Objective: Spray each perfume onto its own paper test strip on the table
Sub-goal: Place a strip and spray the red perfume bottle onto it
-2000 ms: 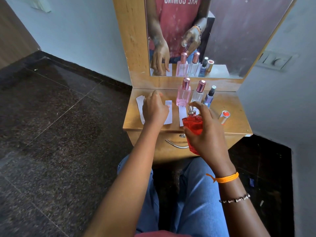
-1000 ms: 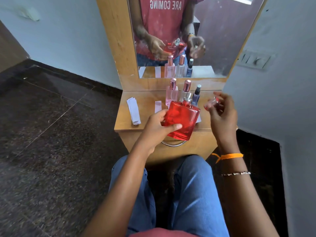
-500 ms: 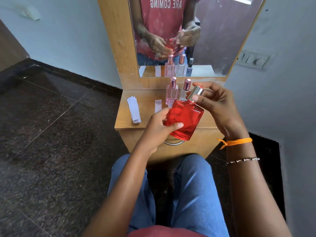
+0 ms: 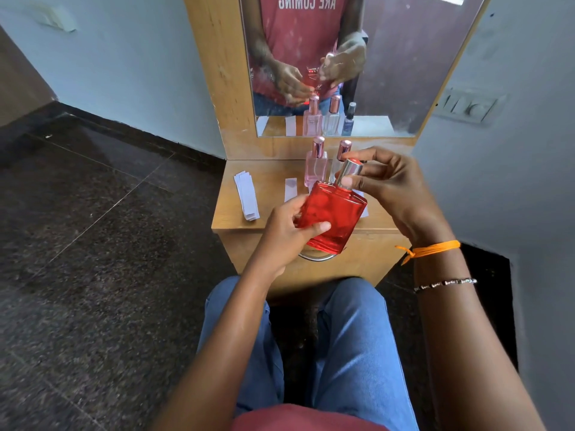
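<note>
My left hand (image 4: 284, 231) grips a flat red perfume bottle (image 4: 331, 217), held tilted above the front edge of the small wooden table (image 4: 267, 175). My right hand (image 4: 395, 188) pinches the silver cap (image 4: 350, 172) sitting on the bottle's neck. Behind the bottle stand a pink perfume bottle (image 4: 315, 163) and a clear bottle with a pink cap (image 4: 342, 150). A single paper test strip (image 4: 290, 189) lies on the table left of the pink bottle. Another strip (image 4: 362, 206) shows partly behind the red bottle. A stack of spare strips (image 4: 247, 195) lies at the table's left edge.
A mirror (image 4: 389, 57) rises at the back of the table and reflects the bottles and both hands. A metal drawer handle (image 4: 315, 258) curves below the table's front. A wall switch plate (image 4: 466, 105) is on the right. Dark stone floor (image 4: 93, 244) lies to the left.
The red bottle passed from my right hand to my left. My right hand picked the silver cap up from the table and brought it onto the bottle's neck, where it now pinches it.
</note>
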Tool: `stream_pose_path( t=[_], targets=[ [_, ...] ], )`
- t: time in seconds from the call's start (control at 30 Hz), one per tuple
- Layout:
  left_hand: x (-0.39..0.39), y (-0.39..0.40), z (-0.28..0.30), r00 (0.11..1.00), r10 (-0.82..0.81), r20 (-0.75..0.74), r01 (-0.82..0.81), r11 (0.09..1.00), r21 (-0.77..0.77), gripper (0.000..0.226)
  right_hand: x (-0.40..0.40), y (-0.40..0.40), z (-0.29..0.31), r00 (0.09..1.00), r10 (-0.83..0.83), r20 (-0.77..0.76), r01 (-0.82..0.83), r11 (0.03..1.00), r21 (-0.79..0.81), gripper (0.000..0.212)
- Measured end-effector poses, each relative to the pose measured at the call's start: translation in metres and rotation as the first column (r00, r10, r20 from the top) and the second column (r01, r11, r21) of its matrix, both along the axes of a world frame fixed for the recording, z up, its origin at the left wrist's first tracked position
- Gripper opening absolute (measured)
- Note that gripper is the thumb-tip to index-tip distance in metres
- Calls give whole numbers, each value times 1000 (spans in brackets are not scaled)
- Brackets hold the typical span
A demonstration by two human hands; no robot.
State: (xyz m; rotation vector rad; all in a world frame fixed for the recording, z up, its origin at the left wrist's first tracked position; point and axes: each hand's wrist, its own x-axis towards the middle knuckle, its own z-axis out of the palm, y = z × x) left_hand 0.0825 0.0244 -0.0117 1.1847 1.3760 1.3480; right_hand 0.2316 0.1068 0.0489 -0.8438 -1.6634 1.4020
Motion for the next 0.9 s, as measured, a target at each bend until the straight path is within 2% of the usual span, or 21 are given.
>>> stream_pose_path(
  t=[0.1, 0.17, 0.2, 0.23, 0.3, 0.37, 0.43, 0.5, 0.6, 0.7, 0.8, 0.87, 0.9],
  targets=[
    [6, 3, -1, 994, 95, -49, -94, 995, 32, 37, -10, -3, -2, 977, -208, 43, 205, 976, 70, 25],
    [10, 5, -2, 983, 160, -93, -157, 987, 44, 41, -18, -7, -6, 889, -415, 196, 375, 903, 209, 23],
    [11, 5, -1, 978, 181, -108, -177, 983, 43, 43, -21, -9, -7, 831, -489, 266, 421, 864, 276, 27],
    [11, 5, 0, 975, 187, -117, -184, 982, 38, 43, -23, -11, -7, 810, -515, 280, 432, 847, 311, 29],
    [6, 4, 3, 979, 166, -116, -165, 986, 17, 43, -23, -11, -4, 872, -434, 228, 367, 886, 282, 29],
    [-4, 4, 8, 988, 136, -71, -135, 991, 11, 44, -18, -9, 0, 952, -259, 166, 232, 958, 167, 36],
    [-14, 4, 10, 992, 129, 5, -129, 991, 24, 44, -16, -9, 1, 966, -103, 237, 77, 990, 117, 43],
    [-22, 2, 12, 993, 112, 42, -114, 993, 38, 43, -20, -9, -2, 944, -5, 330, -40, 991, 129, 38],
    [-33, 0, 13, 995, 95, 44, -96, 995, 28, 44, -32, -5, -6, 936, 12, 352, -82, 979, 184, 24],
    [-36, 2, 16, 991, 127, 50, -132, 987, 91, 42, -46, 0, -4, 922, -86, 379, -22, 962, 272, 26],
    [-41, 8, 15, 937, 340, -85, -326, 934, 144, 43, -63, -2, 3, 884, -309, 351, 157, 903, 399, 28],
    [-47, 10, 7, 831, 458, -317, -424, 889, 174, 38, -75, -5, 9, 840, -445, 310, 272, 840, 470, 28],
    [-48, 9, 2, 766, 464, -446, -433, 884, 176, 33, -81, -5, 10, 816, -497, 295, 314, 809, 496, 27]
  ],
)
